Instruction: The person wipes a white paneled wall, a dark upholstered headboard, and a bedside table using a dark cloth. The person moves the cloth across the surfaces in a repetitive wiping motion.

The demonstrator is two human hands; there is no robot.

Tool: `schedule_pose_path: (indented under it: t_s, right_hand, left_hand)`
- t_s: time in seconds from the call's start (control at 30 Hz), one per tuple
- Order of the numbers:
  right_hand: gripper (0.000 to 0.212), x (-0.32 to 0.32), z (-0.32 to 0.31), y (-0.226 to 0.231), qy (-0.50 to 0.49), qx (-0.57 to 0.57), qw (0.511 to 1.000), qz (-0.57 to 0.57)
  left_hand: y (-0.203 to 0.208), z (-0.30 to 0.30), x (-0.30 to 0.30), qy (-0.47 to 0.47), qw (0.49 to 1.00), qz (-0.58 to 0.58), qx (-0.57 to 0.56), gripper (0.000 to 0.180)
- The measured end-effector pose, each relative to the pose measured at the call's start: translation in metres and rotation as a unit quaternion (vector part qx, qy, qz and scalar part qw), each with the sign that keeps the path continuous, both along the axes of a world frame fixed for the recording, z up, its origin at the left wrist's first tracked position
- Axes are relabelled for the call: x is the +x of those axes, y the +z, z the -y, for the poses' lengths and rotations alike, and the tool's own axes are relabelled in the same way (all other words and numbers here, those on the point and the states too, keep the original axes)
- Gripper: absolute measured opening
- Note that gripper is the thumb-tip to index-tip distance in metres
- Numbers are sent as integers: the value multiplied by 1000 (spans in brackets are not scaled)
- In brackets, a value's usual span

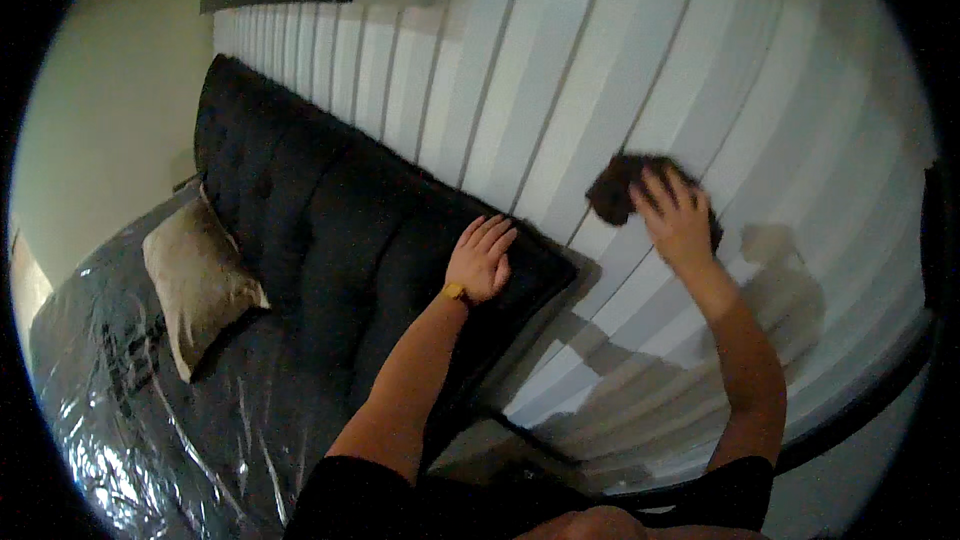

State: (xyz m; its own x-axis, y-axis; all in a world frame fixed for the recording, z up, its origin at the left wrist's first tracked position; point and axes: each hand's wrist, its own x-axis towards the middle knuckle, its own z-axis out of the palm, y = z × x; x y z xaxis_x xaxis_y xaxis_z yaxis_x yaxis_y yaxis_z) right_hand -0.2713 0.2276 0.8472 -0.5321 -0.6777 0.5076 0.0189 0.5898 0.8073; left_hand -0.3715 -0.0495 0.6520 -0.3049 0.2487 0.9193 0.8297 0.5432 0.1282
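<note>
In the head view, the right hand (pixel 677 223) holds a dark brown, bunched soft cloth (pixel 612 190) against a white-and-grey wall of ribbed vertical panels (pixel 560 130), its fingers slightly spread over the cloth. The picture is dim and grainy, so this may be a fuzzy pad rather than a cloth. It lies directly under the right hand, showing past the fingers on the left, and well apart from the left hand (pixel 480 260), to that hand's upper right. The left hand holds nothing visible; it rests flattened, fingers extended, on the upper edge of a black, tufted fabric headboard (pixel 330 210). A gold-coloured wristwatch (pixel 456 292) circles the left wrist.
</note>
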Motion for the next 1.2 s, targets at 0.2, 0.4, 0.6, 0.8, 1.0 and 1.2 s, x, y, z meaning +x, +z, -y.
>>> schedule_pose_path:
  t_s: [0.2,0.4,0.6,0.8,1.0,1.2]
  right_hand:
    - [44,12,2,-47,-14,75,982,173]
    - [55,-5,3,121,-10,-36,994,-107]
    - [53,-19,-7,161,13,-106,971,-214]
    - [43,-24,-3,-3,-60,-35,993,-94]
    - [36,24,-14,-63,53,107,970,211]
    - [49,55,-17,65,26,-82,985,-150]
  left_hand:
    - [5,7,6,-5,1000,27,-5,44]
    - [-1,10,2,-4,1000,29,-7,45]
    - [4,0,5,-12,1000,26,-1,41]
    - [-1,7,-4,-22,1000,16,-7,45]
    - [-12,-6,-4,3,1000,14,-1,42]
    - [-3,4,4,15,1000,8,-8,41]
